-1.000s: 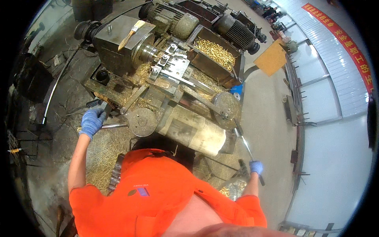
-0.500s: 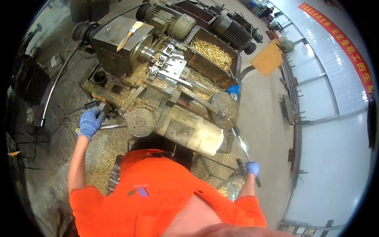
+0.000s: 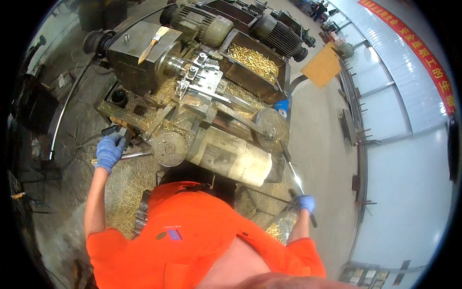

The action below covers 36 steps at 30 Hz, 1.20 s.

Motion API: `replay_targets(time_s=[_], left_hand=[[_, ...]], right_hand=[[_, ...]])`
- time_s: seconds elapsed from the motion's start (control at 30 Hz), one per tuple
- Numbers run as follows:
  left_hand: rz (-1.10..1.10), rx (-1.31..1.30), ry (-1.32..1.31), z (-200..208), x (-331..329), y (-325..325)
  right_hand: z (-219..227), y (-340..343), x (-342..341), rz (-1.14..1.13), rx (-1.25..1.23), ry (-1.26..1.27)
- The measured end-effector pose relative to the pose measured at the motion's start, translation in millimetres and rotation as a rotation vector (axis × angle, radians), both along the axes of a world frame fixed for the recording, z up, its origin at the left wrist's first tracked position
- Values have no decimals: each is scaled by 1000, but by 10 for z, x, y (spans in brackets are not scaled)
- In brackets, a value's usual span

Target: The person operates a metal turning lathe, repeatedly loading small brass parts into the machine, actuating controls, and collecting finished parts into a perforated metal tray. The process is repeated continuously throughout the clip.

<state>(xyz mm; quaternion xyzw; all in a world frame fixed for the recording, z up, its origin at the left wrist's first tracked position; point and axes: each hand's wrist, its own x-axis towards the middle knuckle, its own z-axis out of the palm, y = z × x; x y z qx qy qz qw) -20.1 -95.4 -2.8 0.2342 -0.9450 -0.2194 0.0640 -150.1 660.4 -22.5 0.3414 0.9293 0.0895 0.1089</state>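
Head view: the machine (image 3: 206, 114) sits slightly further left in frame, otherwise little changed, so work seems at the same stage; long lever (image 3: 295, 177) at its right, fingers of the right hand (image 3: 305, 203) wrapped round; short lever (image 3: 137, 155) by the left hand (image 3: 109, 151), finger grip unclear

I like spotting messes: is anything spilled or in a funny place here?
Yes. Golden metal shavings litter the floor instead of being contained, and a paintbrush lies loose on the machine's headstock, an odd resting spot.
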Motion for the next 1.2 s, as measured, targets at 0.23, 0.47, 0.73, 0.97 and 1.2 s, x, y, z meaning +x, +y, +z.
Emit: replay_targets(time_s=[0.23,0.47,0.73,0.97,1.2], left_hand=[[-16,-25,12,16,-33,1],[-5,41,-25,26,-53,8],[56,-168,12,-71,308,-473],[481,519,183,-617,497,-506],[450,399,48,-510,477,-189]], right_hand=[[-79,121,76,7,-55,-19],[-69,89,33,26,-100,-53],[-229,-809,-381,410,207,378],[-19,-588,-1480,543,318,222],[60,-828,-2682,537,238,233]])
